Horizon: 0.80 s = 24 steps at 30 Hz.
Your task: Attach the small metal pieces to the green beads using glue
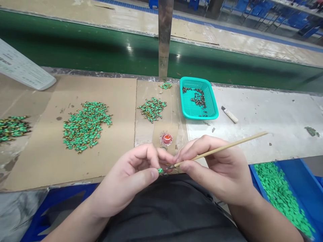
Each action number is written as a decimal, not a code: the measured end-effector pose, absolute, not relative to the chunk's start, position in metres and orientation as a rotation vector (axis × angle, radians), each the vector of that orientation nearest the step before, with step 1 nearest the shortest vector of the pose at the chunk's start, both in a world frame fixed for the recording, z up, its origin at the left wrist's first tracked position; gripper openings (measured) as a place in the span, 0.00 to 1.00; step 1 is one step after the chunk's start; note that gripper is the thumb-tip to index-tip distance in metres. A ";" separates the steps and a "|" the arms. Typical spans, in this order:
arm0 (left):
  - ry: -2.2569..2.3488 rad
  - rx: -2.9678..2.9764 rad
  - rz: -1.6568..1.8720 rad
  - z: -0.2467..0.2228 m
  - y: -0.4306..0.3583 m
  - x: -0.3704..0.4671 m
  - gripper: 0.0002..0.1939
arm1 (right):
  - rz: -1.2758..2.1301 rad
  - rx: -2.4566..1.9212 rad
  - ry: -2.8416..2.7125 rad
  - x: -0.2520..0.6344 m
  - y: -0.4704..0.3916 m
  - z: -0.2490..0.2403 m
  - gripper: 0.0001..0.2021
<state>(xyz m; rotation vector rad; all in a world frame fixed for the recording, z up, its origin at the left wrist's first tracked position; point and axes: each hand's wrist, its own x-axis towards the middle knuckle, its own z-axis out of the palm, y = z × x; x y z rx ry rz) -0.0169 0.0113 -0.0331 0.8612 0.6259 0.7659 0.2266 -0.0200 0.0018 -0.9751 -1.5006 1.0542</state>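
Between the thumb and fingers of my left hand (131,178) is a small green piece (160,170), mostly covered by the fingertips. My right hand (217,168) grips a thin paintbrush (227,145) with a pale wooden handle. The brush's dark tip points left and lies close to the green piece; whether they touch I cannot tell. Just beyond my hands sits a small round pot of red paint (167,138). Farther back is a pile of small green and gold pieces (152,109), with a larger pile (87,126) to the left.
A turquoise basket (185,116) holds small dark pieces. Right of it lies a short flat brush (229,115). A metal post (165,40) rises behind the table. At lower right, a blue bin (300,181) contains many green discs. A pale printed panel (22,65) juts in from the left.
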 end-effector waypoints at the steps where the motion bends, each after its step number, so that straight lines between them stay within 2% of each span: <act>1: 0.620 0.855 0.765 -0.033 0.011 -0.017 0.13 | 1.052 -0.978 -1.489 0.226 -0.020 0.001 0.06; 24: 0.600 0.883 0.768 -0.034 0.010 -0.020 0.10 | 1.085 -0.965 -1.447 0.225 -0.024 0.003 0.06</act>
